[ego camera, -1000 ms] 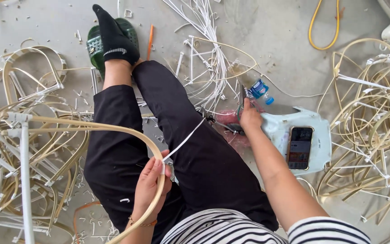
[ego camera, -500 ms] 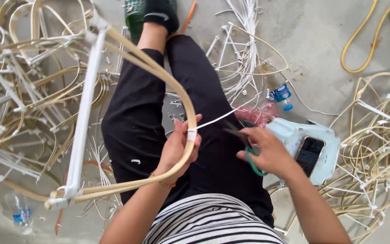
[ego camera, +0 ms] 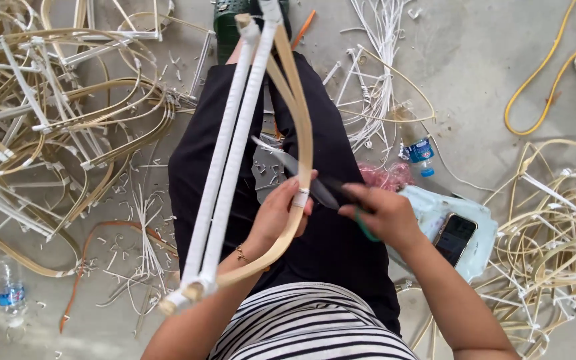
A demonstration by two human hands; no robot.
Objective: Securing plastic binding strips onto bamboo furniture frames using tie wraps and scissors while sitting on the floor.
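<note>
Scissors [ego camera: 305,179] now cut at rattan frame [ego camera: 288,133], swung upright.

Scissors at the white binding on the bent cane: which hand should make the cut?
Right. The right hand already holds the scissors, blades open beside the white binding. The left hand grips the bent cane frame there, steadying it.

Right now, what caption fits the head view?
Left hand grips a bent cane frame at its white binding; right hand brings scissors to it.
</note>
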